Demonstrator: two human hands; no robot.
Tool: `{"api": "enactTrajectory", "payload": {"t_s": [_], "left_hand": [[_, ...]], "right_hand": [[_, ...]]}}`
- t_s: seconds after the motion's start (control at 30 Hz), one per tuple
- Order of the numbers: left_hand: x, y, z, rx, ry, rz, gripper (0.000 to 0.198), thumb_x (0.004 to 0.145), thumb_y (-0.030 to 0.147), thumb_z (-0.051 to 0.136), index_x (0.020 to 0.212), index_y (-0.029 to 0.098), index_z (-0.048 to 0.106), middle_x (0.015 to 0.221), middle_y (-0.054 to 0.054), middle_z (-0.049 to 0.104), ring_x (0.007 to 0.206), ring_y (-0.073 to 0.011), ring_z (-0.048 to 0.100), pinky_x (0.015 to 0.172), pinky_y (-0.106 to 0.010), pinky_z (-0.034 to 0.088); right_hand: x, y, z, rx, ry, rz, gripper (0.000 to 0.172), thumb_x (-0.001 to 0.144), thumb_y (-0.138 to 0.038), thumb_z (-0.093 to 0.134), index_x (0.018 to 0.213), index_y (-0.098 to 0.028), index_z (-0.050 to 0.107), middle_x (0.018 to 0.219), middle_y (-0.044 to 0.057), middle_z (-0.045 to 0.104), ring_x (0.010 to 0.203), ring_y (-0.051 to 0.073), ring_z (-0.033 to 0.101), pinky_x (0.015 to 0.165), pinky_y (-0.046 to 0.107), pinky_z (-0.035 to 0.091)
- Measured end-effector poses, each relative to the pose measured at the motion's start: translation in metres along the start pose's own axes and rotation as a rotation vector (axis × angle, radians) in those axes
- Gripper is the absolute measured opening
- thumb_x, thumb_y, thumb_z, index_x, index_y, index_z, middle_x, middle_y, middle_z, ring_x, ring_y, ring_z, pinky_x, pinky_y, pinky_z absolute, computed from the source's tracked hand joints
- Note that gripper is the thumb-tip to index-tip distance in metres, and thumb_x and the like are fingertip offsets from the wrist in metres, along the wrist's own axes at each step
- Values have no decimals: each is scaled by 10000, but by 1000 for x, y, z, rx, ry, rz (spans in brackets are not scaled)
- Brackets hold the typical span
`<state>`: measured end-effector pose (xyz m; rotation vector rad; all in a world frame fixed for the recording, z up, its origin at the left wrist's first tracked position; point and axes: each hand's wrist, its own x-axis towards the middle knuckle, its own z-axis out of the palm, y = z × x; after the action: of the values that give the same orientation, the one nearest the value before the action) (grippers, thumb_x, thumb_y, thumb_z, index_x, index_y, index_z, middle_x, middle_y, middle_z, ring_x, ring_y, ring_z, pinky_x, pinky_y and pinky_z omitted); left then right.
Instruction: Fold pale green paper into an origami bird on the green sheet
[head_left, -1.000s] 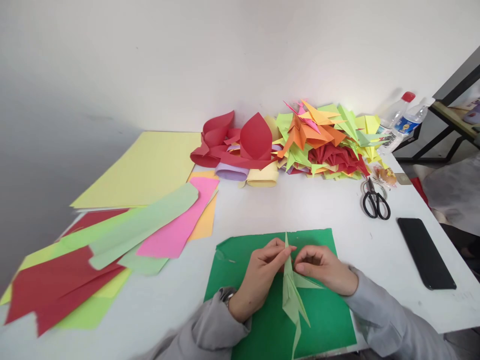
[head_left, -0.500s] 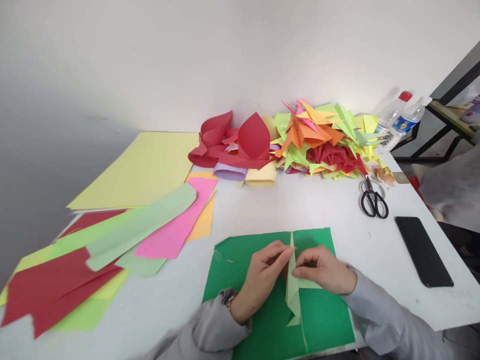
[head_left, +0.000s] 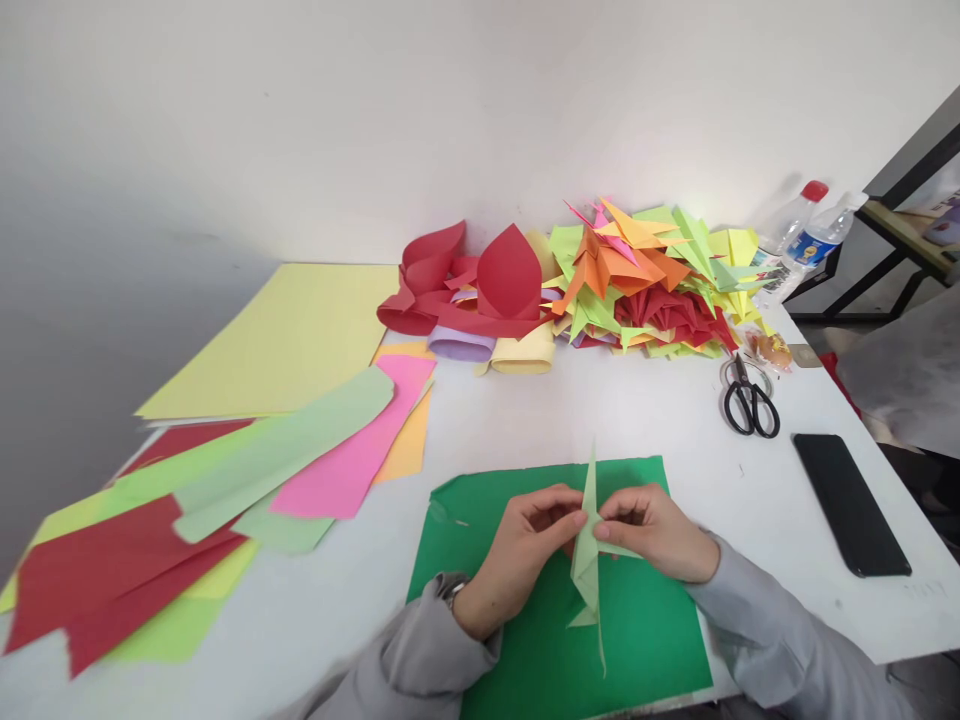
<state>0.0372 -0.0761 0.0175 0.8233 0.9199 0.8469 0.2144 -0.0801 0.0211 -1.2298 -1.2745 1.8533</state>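
Note:
Over the green sheet [head_left: 525, 650], a pale green folded paper piece [head_left: 586, 565] is held between both hands, its narrow point upward and a thin tail hanging down. My left hand [head_left: 529, 545] pinches its left side with thumb and fingers. On the right side, my right hand [head_left: 651, 530] grips the paper near a flap that sticks out to the right. The fingertips behind the paper are partly hidden.
Colored paper strips [head_left: 330, 470] and a large yellow sheet [head_left: 277, 340] lie left. Rolled red paper [head_left: 510, 280] and a pile of folded paper [head_left: 645, 280] stand at the back. Scissors [head_left: 750, 400], a black phone [head_left: 851, 505] and bottles [head_left: 810, 240] are right.
The folded paper has shifted slightly to the right, with its point higher and its right flap tilted closer to my right hand. My left thumb sits a little lower.

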Motion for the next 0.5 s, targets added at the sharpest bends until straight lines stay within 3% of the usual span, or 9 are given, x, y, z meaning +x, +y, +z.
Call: {"api": "enactTrajectory", "payload": {"t_s": [0.1,0.17,0.33,0.5], "left_hand": [[-1,2,1,-68,-88,-120,340,727,477,734,809,147,740,693,-31,602,627,-144,546,555,-247,453],[-1,2,2,-73,-116,-127,344,741,483,722,793,144,737,652,-23,584,601,-131,524,552,-239,439],[-1,3,3,17,-72,-37,323,739,461,726,676,145,705,630,9,487,545,-86,377,492,-210,343],[-1,1,1,190,-43,98,373,766,448,697,548,147,661,574,20,390,571,-109,339,515,-241,295]], "right_hand": [[0,2,1,43,-50,19,420,645,-542,777,638,-151,623,544,-27,576,498,92,503,524,248,394],[-1,3,1,80,-71,28,419,642,-540,780,628,-151,623,531,-32,577,492,87,497,519,247,386],[0,6,2,71,-28,12,385,582,-472,838,643,-143,648,550,-48,548,508,65,417,511,238,327],[0,10,4,70,-30,2,409,575,-491,833,643,-145,624,565,-50,527,525,68,394,515,240,319]]}}
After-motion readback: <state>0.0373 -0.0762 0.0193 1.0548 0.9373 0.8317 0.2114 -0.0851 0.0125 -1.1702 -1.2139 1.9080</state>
